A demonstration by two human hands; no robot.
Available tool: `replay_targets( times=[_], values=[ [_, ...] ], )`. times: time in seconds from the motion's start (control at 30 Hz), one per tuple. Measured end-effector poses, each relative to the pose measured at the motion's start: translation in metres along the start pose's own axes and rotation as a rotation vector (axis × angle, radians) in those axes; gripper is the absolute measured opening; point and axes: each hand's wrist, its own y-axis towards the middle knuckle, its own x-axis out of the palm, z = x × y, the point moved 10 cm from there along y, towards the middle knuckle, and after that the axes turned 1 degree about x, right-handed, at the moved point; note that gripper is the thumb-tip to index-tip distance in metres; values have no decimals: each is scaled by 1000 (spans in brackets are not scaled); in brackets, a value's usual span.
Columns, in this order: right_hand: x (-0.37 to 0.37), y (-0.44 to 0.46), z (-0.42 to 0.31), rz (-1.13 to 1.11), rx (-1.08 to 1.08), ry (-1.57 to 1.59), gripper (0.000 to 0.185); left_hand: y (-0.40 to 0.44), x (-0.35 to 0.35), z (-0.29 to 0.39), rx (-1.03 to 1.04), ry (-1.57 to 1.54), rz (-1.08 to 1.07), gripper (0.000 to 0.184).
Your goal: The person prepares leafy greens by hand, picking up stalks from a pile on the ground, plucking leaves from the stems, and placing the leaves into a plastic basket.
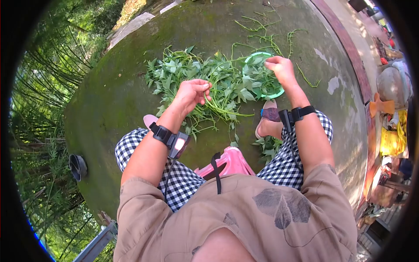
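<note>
Two bare hands: both of mine are out in front over the greens, forearms reaching forward from between my knees, elbows bent and set wide
Left hand (pixel 192 93): held above the near side of the leafy heap; knuckles up, wrist turned inward, thumb pressed toward the curled fingers; my grip is narrow, with thin green stems (pixel 216 107) caught in it and trailing toward my right
Right hand (pixel 282 70): raised over the right rim of the basket; wrist bent so the fingers point left, fingers drawn in toward the thumb; I cannot tell whether the tips meet or pinch a leaf
Leafy heap (pixel 174 72): spread on the mossy ground (pixel 109 118) in front of my feet, nearer the far edge of that surface than its left edge; its right side reaches the basket
Green basket (pixel 276 94): just beyond my right foot, with leaves lying in it
Loose vines (pixel 274 45): strewn beyond the basket, toward the far right corner of the surface
Second leaf pile (pixel 269 147): beside my right slipper (pixel 271 114), on its near side
Pink stool (pixel 235 160): between my checked knees
Dark pot (pixel 77 167): at the surface's left edge, well apart from the heap
</note>
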Motion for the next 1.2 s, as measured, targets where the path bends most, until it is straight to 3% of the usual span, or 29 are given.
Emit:
replay_targets(
  times=[0.03,0.13,0.33,0.43,0.57,0.7,0.8,0.87,0.9,0.97,1.03,1.2],
  values=[
    [25,-9,-23,-159,-28,211,43,-2,3,2,3,-7,-2,11],
    [74,-44,-77,-435,-32,352,69,-4,15,3,-11,-34,-74,10],
    [119,-48,-79,-585,0,478,40,-8,20,11,12,-7,-89,15],
    [117,-45,-85,-634,-111,361,39,-13,15,13,18,75,-64,16],
    [112,-57,-82,-748,-34,234,37,-18,7,11,-22,256,-55,16],
    [82,-59,-91,-596,-152,117,33,-25,6,18,-1,269,-95,15],
    [49,-73,-113,-512,-409,-42,31,-37,19,25,30,298,-152,15],
    [-13,-72,-114,-328,-297,9,27,-48,17,27,43,328,-171,16],
    [-54,-74,-119,-187,-422,-71,26,-54,11,31,65,332,-127,17],
    [-136,-85,-94,-5,-192,-43,27,-70,-2,41,111,403,-33,15],
    [-207,-124,-85,77,-237,-19,30,-79,-10,42,164,457,22,15],
    [-316,-253,23,178,-13,-304,28,-79,-13,24,124,588,112,16]
  ],
)
